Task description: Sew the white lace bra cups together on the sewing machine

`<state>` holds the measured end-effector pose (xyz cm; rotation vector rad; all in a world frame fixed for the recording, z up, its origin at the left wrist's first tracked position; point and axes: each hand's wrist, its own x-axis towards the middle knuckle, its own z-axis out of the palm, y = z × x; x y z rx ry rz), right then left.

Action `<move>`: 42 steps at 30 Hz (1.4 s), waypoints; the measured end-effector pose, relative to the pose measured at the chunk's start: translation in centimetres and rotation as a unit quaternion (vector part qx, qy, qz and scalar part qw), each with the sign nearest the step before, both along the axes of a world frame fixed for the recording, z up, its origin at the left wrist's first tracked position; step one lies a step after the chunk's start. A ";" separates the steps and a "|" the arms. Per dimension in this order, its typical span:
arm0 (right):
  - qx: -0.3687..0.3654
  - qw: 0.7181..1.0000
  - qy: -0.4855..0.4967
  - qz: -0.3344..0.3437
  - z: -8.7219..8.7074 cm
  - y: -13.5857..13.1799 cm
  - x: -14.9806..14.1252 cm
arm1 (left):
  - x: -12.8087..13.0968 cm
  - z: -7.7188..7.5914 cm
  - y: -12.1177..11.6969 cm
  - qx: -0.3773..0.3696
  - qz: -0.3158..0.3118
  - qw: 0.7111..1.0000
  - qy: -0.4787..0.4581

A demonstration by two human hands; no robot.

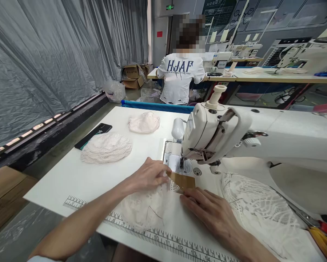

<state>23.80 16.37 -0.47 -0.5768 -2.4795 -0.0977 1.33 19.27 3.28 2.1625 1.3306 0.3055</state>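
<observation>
Take the needle (pixel 182 162) of the sewing machine (pixel 261 131) as the clock's centre. The left hand (pixel 149 175) sits at 8 o'clock, its forearm rising from the lower left with the wrist nearly straight. Its knuckles are up and its fingers bend toward 3 o'clock, thumb and fingers drawn narrow on the top edge of a piece of white lace (pixel 143 209). That lace lies at 7 o'clock, spread on the table (pixel 70 182) and covering part of the printed ruler (pixel 176 244) along the near edge.

The right hand (pixel 209 211) lies low at 5 o'clock, palm down, fingers close together and pointing toward 10. Its fingertips are by a flat brown plate (pixel 186 180) at 6 o'clock; whether they grip anything, I cannot tell.

The left arm has the wider room: white tabletop spreads around 8 and 9 o'clock, up to a stack of lace (pixel 106 147) just past 9, with a phone (pixel 104 127) beyond it at the table's slanting left edge. A single lace piece (pixel 144 122) rests between 10 and 11.

The right side is tighter: the machine's body closes 1 to 3 o'clock, and a lace heap (pixel 250 207) and scissors (pixel 302 214) crowd 4.
</observation>
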 end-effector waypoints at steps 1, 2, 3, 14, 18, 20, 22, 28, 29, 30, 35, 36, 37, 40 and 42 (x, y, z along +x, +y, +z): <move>-0.002 1.000 -0.001 0.000 0.0 0.1 0.0 | 0.2 -0.2 0.0 0.005 0.004 1.000 0.000; -0.003 1.000 0.000 -0.001 0.0 0.1 0.0 | 0.3 -0.4 -0.1 0.010 0.006 1.000 -0.002; -0.002 1.000 0.001 -0.002 0.1 0.2 0.0 | 0.5 -0.5 -0.1 0.014 0.010 1.000 -0.005; -0.002 1.000 0.008 -0.026 0.0 0.6 -0.3 | 1.0 -1.1 -0.2 0.051 0.007 0.998 -0.020; -0.012 1.000 0.000 -0.023 -0.5 0.6 -0.1 | 1.0 -1.5 -0.2 0.054 0.012 0.998 -0.036; -0.013 1.000 -0.002 -0.026 -0.8 0.6 0.0 | 1.0 -1.8 -0.2 0.058 0.010 0.998 -0.039; -0.012 1.000 -0.002 -0.028 -1.0 0.6 0.1 | 1.1 -2.0 -0.2 0.063 0.007 0.997 -0.036; -0.010 1.000 -0.011 -0.025 -1.1 0.7 0.1 | 1.2 -2.1 -0.1 0.071 0.011 0.997 -0.031; -0.011 1.000 -0.015 -0.023 -1.0 0.7 0.0 | 1.2 -2.1 0.0 0.071 0.010 0.997 -0.030; -0.011 1.000 -0.019 -0.021 -0.9 0.7 0.0 | 1.2 -2.1 0.0 0.072 0.009 0.997 -0.030; 0.001 0.999 -0.034 -0.023 -0.7 0.8 -0.2 | 1.1 -2.0 -0.1 0.073 0.002 0.997 -0.024; 0.003 0.999 -0.037 -0.025 -0.6 0.8 -0.3 | 1.2 -2.1 -0.1 0.076 0.001 0.997 -0.022; 0.005 0.999 -0.039 -0.027 -0.6 0.8 -0.3 | 1.2 -2.1 -0.1 0.082 0.000 0.997 -0.018; 0.022 0.998 -0.044 -0.026 -0.3 0.9 -0.4 | 1.3 -2.4 0.1 0.114 0.016 0.993 0.013; 0.041 0.997 -0.053 -0.030 -0.2 0.9 -0.5 | 1.3 -2.5 0.5 0.158 0.041 0.985 0.053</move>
